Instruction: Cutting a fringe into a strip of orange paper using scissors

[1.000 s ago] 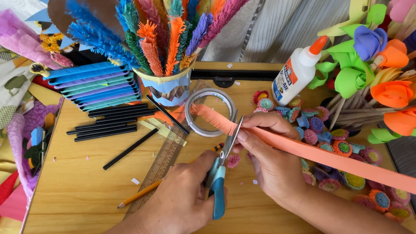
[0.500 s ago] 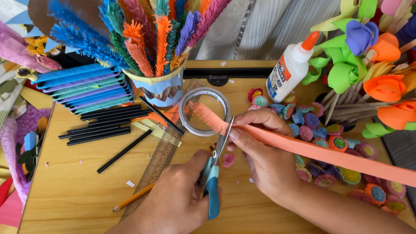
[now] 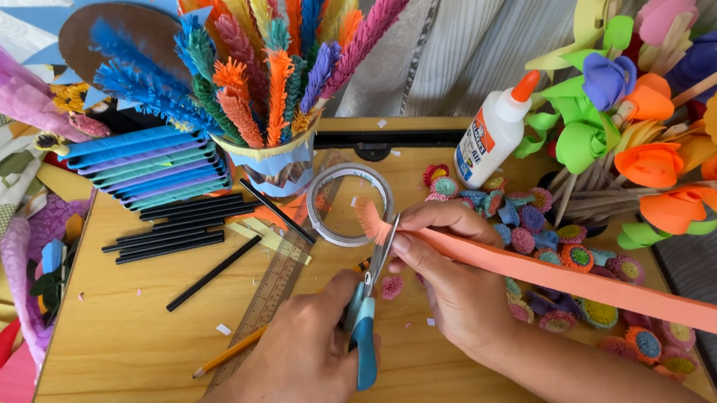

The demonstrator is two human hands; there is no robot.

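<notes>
Head view: your left hand (image 3: 304, 351) is clenched round one pair of blue-handled scissors (image 3: 364, 313), blades at the fringed end of one orange paper strip (image 3: 590, 288), which your right hand (image 3: 455, 277) pinches over the table's (image 3: 133, 354) middle. One glue bottle (image 3: 492, 135) stands at the far edge.

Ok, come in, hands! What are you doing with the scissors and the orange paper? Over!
Left hand works blue-handled scissors. Right hand pinches orange paper strip, end fringed. Blades at the fringe. Tape ring lies close behind.
</notes>
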